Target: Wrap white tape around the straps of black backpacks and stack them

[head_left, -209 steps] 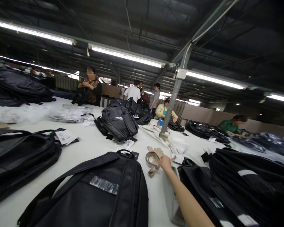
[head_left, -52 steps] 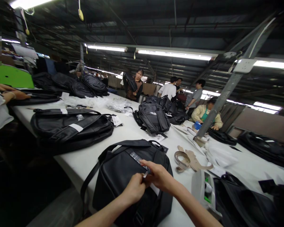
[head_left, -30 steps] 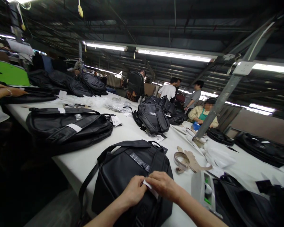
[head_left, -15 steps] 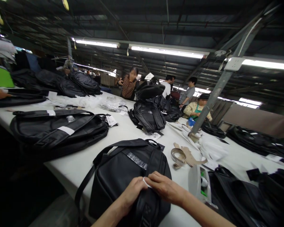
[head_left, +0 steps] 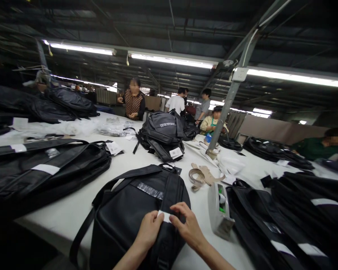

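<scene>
A black backpack (head_left: pixel 124 210) lies on the table right before me, its shoulder straps facing up. A white band (head_left: pixel 165 216) crosses one padded strap (head_left: pixel 169 191). My left hand (head_left: pixel 150 228) is closed at the band's left end, thumb pressed on it against the strap. On the other side my right hand (head_left: pixel 187 225) has its thumb at the band's right end, with the forefinger stretched out and apart from the thumb. A strip of clear film (head_left: pixel 150 190) covers part of the backpack's panel.
A grey tape dispenser (head_left: pixel 219 210) stands right of the backpack, near a ring of brown strip (head_left: pixel 196 178). More black backpacks lie left (head_left: pixel 73 161), right (head_left: pixel 259 213) and ahead (head_left: pixel 162 129). A metal post (head_left: pixel 228 101) rises from the table. Co-workers are beyond it.
My right hand has lifted its fingers off the strap and opened, baring the white band. On the pile ahead, a raised backpack now lies flat. The view has swung right.
</scene>
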`<state>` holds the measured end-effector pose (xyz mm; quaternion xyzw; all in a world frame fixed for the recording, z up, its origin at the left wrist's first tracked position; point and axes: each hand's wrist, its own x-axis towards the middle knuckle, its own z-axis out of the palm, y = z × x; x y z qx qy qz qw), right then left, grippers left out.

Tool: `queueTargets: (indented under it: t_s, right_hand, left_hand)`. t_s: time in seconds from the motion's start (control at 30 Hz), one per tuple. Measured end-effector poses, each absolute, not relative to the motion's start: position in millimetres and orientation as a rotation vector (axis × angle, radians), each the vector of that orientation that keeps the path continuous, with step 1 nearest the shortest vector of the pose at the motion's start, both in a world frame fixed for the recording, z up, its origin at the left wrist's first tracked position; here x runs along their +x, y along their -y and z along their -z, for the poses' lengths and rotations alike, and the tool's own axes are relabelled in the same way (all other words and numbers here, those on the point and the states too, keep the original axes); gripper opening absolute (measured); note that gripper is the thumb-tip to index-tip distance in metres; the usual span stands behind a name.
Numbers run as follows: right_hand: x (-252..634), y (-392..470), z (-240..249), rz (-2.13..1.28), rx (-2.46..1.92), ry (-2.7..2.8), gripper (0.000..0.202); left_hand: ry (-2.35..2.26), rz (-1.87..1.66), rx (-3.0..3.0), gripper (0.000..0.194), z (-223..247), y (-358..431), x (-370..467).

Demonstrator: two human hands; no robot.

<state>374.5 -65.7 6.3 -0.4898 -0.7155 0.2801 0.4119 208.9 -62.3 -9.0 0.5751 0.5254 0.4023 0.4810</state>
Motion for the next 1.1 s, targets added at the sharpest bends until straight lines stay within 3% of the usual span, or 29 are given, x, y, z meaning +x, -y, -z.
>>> queueTargets:
  t_s: [0.3,0.4,0.57,0.7,0.93,1.1]
  right_hand:
    - [359,59,11,-1.118,-1.365,1.261,0.029]
    - [390,57,0,-0.951,-1.381,1.369,0.023]
    - [509,58,-22,-0.485,-1.659,1.003,0.039]
    - [558,60,-13,-0.552,-1.817,0.849,0.035]
    - [545,46,2,-0.68,-1.807,0.744,0.021]
    - [546,56,-2,-0.643,-1.707,0.8,0.027]
  left_hand:
    - [-1.031,-0.874,1.37,0.044,14,54,210]
    - [-0.993,-0.866,1.284,0.044,21,50,208]
    - [-0.909,-0.807,1.111,0.044,31,50,203]
    - [-0.897,-0.776,1.094,0.047,33,47,203]
    - [-0.896,-0.793,1.077,0.048,31,49,203]
    - [-0.902,-0.782,1.071,0.05,30,50,205]
